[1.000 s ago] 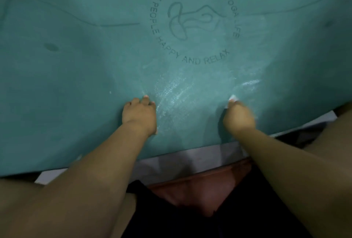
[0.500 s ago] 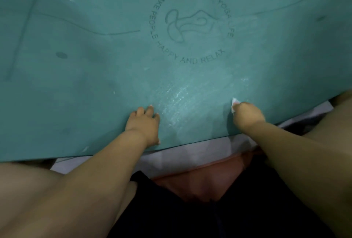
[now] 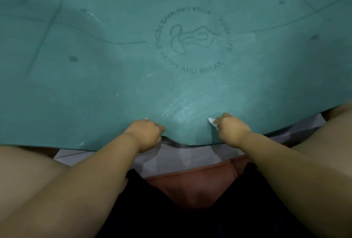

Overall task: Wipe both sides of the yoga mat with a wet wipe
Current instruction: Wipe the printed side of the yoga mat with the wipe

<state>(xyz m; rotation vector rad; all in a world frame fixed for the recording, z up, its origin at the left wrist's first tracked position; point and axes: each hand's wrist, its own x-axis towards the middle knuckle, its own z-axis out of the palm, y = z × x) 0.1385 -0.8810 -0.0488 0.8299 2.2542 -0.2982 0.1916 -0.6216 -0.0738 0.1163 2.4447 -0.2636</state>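
Observation:
A teal yoga mat (image 3: 114,77) with a round printed logo fills the upper view, with a wet shiny streak near its front edge. My left hand (image 3: 145,135) grips that near edge, thumb under it, and the edge buckles up into a small fold there. My right hand (image 3: 231,130) is curled around a white wet wipe (image 3: 211,121) that sticks out at the knuckles, resting on the mat close to the same edge.
Pale floor (image 3: 190,159) shows below the mat's edge. My bare knees (image 3: 28,171) flank both arms, and dark shorts with a reddish cushion (image 3: 190,188) lie between them.
Both hands drew back toward me to the mat's near edge. My left hand went from resting flat on the mat to gripping its edge, which now lifts slightly.

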